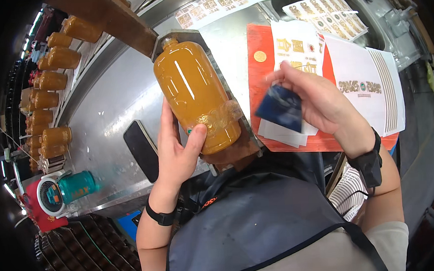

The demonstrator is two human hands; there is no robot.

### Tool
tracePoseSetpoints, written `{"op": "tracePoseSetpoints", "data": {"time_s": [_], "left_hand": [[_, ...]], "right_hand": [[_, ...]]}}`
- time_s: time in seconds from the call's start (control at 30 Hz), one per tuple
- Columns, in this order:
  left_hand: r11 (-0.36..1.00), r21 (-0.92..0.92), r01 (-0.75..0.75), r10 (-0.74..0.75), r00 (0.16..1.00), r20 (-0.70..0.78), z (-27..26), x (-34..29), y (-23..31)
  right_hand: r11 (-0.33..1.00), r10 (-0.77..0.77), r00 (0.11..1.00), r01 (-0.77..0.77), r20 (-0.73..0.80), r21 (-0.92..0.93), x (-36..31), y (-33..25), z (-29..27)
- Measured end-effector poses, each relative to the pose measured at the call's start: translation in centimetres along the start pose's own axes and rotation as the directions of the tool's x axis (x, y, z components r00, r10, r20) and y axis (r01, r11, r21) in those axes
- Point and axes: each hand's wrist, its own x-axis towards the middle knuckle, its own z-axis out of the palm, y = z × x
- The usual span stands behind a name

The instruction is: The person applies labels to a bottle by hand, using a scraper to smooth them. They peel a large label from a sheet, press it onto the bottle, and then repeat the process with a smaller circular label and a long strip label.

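Note:
A large amber-yellow glossy bottle (186,78) lies tilted in a metal-and-wood cradle (228,157), its neck pointing away from me. My left hand (178,150) grips its left side near the base, thumb on top and fingers underneath. Beside that thumb, a clear film with raised gold lettering (218,118) lies across the lower part of the bottle, and its right end sticks out past the glass. My right hand (319,97) pinches a dark blue flat card (281,109), blurred by motion, above the paper sheets to the right, apart from the bottle.
White sheets with gold lettering (365,84) lie on a red folder (265,145) at right. More gold sticker sheets (326,12) rest over the sink. A phone (142,149) lies left of my left hand. Several amber bottles (53,101) line the far left; a teal container (77,186) stands nearer.

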Motion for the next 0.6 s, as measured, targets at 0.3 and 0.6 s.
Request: {"op": "tracePoseSetpoints", "data": {"time_s": [0.3,0.6], "left_hand": [[1.000,0.015,0.016,-0.016,1.000,0.015,-0.2,0.1,0.0],[1.000,0.014,0.025,-0.026,0.995,0.092,-1.1,0.4,-0.5]], "right_hand": [[0.845,-0.406,0.906,0.421,0.116,-0.331,1.3,2.4,4.7],[0.831,-0.459,0.877,0.480,0.141,-0.282,2.4,3.3,3.3]]}}
